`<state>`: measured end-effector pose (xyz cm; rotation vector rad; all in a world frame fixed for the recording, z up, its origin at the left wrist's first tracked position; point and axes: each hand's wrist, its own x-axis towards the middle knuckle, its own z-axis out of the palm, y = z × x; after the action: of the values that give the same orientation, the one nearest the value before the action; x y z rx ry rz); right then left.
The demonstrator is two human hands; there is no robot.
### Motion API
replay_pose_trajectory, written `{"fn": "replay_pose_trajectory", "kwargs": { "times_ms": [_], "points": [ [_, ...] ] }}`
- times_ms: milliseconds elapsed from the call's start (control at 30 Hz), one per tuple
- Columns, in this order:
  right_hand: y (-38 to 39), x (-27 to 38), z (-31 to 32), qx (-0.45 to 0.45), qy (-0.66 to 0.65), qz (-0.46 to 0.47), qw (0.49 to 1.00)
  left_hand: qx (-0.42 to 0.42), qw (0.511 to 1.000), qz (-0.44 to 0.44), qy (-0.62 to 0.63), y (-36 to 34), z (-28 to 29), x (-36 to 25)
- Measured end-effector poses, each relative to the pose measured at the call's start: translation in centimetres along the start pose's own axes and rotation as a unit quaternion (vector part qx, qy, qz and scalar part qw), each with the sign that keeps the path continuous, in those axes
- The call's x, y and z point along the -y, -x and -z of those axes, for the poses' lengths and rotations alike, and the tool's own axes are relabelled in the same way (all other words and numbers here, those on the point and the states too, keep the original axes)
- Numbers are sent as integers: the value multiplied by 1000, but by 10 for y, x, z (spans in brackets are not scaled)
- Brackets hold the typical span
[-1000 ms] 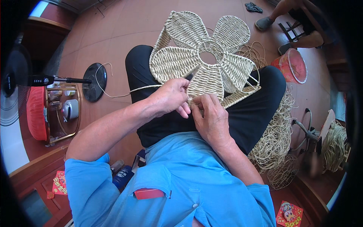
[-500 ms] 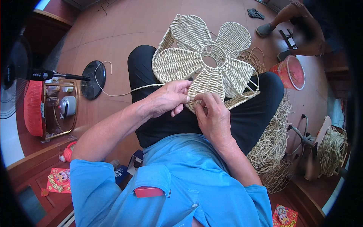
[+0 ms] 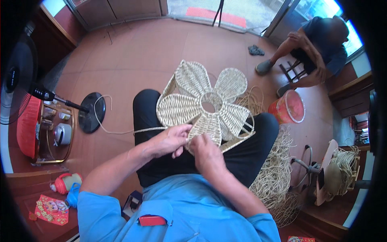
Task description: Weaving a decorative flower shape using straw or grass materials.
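Across my knees rests a flower-shaped piece woven from straw-coloured cord (image 3: 177,109), with rounded petals around a central hole and a side frame below. My left hand (image 3: 172,140) grips the left edge of the nearest petal, thumb and fingers closed. At that petal's lower left corner, my right hand (image 3: 207,153) is closed with bent fingers; its fingertips press the weave, and whatever they pinch is hidden. A loose cord (image 3: 148,130) runs from beneath my left hand over my left knee to the floor by the fan base.
A standing fan (image 3: 92,113) is at left beside a rack (image 3: 51,161) holding a kettle. Heaped loose cord (image 3: 274,165) lies by my right leg. Beyond it are a red bucket (image 3: 288,108), a wheeled chair (image 3: 310,167) and a seated person (image 3: 322,48).
The view has tilted up, bringing the doorway and more of the seated person into sight. My right hand has turned slightly over the petal corner; my left keeps its hold.
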<state>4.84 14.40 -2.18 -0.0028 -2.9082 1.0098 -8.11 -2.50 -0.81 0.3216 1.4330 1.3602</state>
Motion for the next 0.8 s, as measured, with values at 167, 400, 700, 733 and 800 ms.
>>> {"fn": "replay_pose_trajectory", "kwargs": {
  "times_ms": [167,400,700,733,800],
  "points": [
    [1,12,3,-7,142,68,988,-129,976,-58,-163,18,-14,0],
    [-6,5,-5,-30,-5,48,998,-238,887,-225,-326,27,-22,15],
    [-15,-2,4,-46,-158,-9,986,-217,931,-206,-207,22,-31,13],
    [-13,-4,1,-68,-142,23,987,-214,938,-201,-185,22,-32,14],
    [-7,-7,-5,-86,-106,50,989,-213,944,-189,-166,24,-33,15]
  ]
}}
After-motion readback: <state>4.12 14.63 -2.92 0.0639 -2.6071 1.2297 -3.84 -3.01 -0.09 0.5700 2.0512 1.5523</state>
